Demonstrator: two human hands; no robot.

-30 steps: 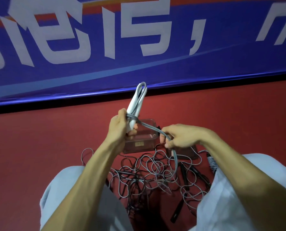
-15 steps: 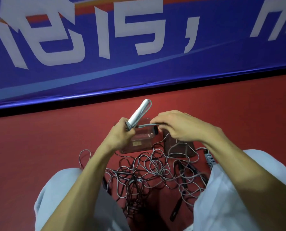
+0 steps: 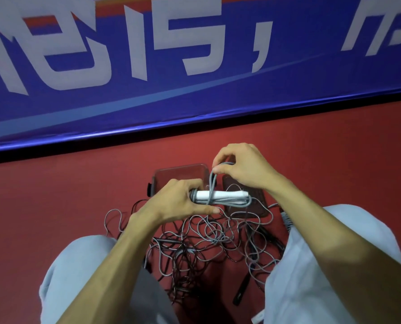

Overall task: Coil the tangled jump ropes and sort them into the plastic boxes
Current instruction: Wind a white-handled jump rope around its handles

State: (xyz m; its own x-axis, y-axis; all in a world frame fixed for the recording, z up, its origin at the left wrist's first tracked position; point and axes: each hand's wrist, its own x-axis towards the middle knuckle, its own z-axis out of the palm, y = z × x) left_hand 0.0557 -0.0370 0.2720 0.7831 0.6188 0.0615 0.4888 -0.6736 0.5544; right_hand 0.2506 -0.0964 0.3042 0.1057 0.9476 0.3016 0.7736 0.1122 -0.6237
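My left hand (image 3: 182, 202) grips one end of a coiled grey jump rope with white handles (image 3: 225, 198), held level above the floor. My right hand (image 3: 239, 168) pinches a loop of that same grey cord just above the bundle, the cord running down around the handles. Beneath both hands stand two clear plastic boxes, the left box (image 3: 179, 175) and the right box (image 3: 255, 202), partly hidden. A tangled pile of grey and black jump ropes (image 3: 213, 244) lies on the red floor between my knees.
A black rope handle (image 3: 241, 288) lies on the floor near my right knee, and a ribbed grey handle (image 3: 287, 222) shows beside my right leg. A blue banner with white characters (image 3: 195, 66) runs along the wall behind. My knees in pale trousers flank the pile.
The bundle has swung from pointing up to lying level. My right hand has risen from the pile to above the bundle, drawing the cord around the handles.
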